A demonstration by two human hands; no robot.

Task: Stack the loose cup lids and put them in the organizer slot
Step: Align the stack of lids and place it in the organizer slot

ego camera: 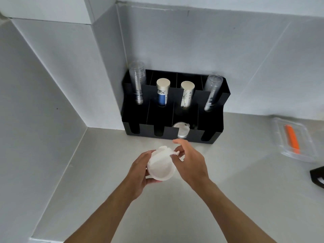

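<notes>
Centrally, both hands hold a stack of white lids above the counter. Left hand wraps the stack from 9 o'clock, fingers curled under it and thumb on its near rim. Right hand meets the stack at 3 o'clock; thumb and forefinger pinch narrowly on a tab or lid edge at the top of the stack, other fingers loosely bent. Number of lids in the stack: cannot tell.

Organizer, black, stands at 12 o'clock from the hands, backed into the wall corner. Rear row, four compartments:
- far left: clear cups, stacked, leaning back
- second: paper cups, blue band with a printed label; writing too small to read
- third: paper cups with sketch print; no legible text
- far right: second clear stack

Front row, four notched slots. Third slot from left holds a clear lid, seen through the notch, lying just beyond the right fingertips. What the other three slots hold: too dark to tell.

At 2 o'clock from the hands, well apart, a clear tray lies on the counter with an orange item in it. At 3 o'clock, on the frame edge, a black object, cut off. No brand name readable anywhere.
</notes>
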